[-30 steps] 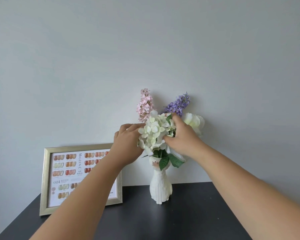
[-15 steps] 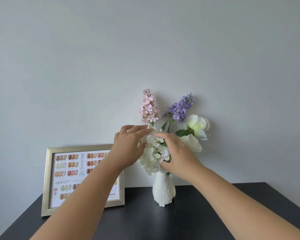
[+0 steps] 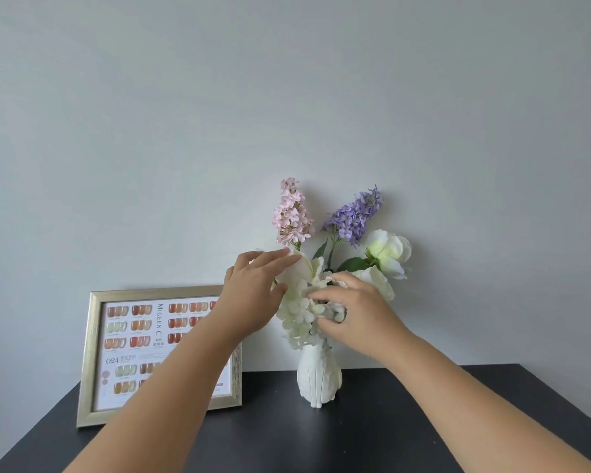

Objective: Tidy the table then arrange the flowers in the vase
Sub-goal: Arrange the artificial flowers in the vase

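A white ribbed vase (image 3: 318, 377) stands upright on the black table (image 3: 423, 421) near the wall. It holds a pink flower spike (image 3: 291, 216), a purple spike (image 3: 355, 216), a white rose (image 3: 388, 249) and a white hydrangea cluster (image 3: 299, 317) low at the vase mouth. My left hand (image 3: 256, 295) rests flat against the hydrangea's left side, fingers extended. My right hand (image 3: 359, 315) pinches the hydrangea blossoms from the right between fingers and thumb.
A gold-framed colour chart (image 3: 157, 353) leans against the grey wall at the left of the vase, partly covered by my left forearm. The table's right edge runs down at the far right.
The white hydrangea has gone down from high among the stems to the vase mouth, both hands following it. The purple spike and white rose now stand uncovered.
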`<action>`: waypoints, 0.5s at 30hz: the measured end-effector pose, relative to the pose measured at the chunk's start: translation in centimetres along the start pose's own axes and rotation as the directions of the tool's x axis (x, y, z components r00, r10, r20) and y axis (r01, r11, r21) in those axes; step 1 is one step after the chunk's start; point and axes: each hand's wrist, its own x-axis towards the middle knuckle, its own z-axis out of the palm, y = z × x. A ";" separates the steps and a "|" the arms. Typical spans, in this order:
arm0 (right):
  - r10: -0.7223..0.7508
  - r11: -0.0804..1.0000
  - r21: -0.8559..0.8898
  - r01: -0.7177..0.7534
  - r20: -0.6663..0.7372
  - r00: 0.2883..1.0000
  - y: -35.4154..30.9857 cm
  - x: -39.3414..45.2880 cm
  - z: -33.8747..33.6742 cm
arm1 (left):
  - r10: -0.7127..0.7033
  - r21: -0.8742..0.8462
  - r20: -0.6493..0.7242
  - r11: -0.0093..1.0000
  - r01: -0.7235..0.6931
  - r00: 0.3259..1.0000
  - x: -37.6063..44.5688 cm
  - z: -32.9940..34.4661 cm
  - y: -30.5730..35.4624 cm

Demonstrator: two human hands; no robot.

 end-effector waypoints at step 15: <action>0.698 0.593 0.561 -0.578 0.002 0.717 9.1 5.7 -6.6 | -0.061 -0.408 0.049 0.910 0.076 0.997 -1.5 1.9 1.2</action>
